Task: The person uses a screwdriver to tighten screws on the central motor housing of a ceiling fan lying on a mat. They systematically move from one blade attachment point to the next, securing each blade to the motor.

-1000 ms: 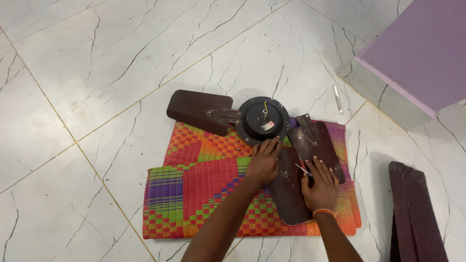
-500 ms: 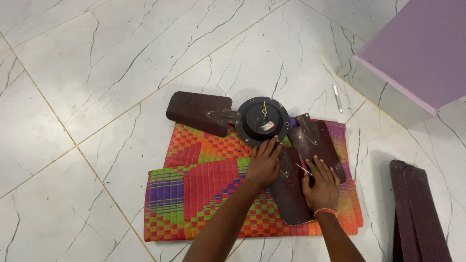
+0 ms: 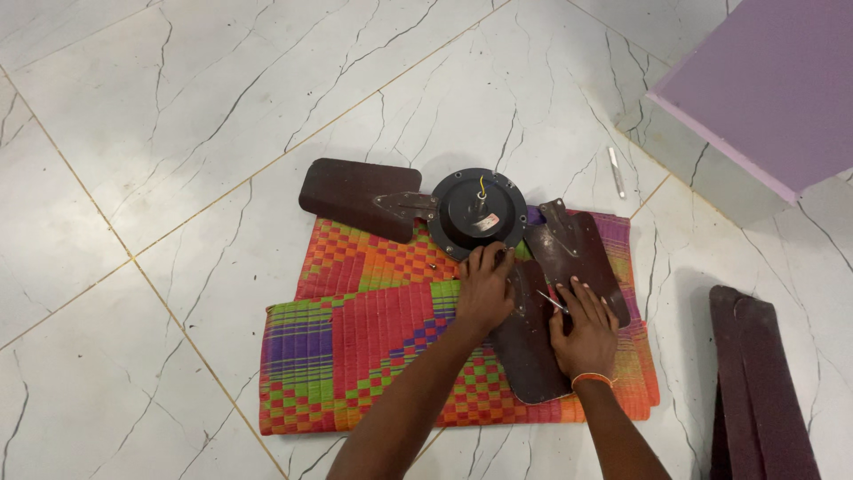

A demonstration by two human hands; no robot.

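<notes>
A dark ceiling fan motor (image 3: 478, 212) lies on the floor with brown blades around it. One blade (image 3: 355, 188) points left. Another blade (image 3: 582, 253) lies loose at the right. A third blade (image 3: 526, 347) points toward me on a colourful woven mat (image 3: 373, 347). My left hand (image 3: 484, 286) presses on that blade's bracket next to the motor, fingers curled. My right hand (image 3: 584, 327) rests on the blade's right edge and holds a thin metal tool (image 3: 552, 302), probably a screwdriver; an orange band is on its wrist.
Two more dark blades (image 3: 760, 382) lie stacked on the marble floor at the right. A purple-topped block (image 3: 769, 89) stands at the upper right. A small metal tool (image 3: 615, 171) lies on the floor near it. A screw (image 3: 433, 265) sits on the mat.
Both hands stay on the near blade with almost no shift. The fan and blades have not moved.
</notes>
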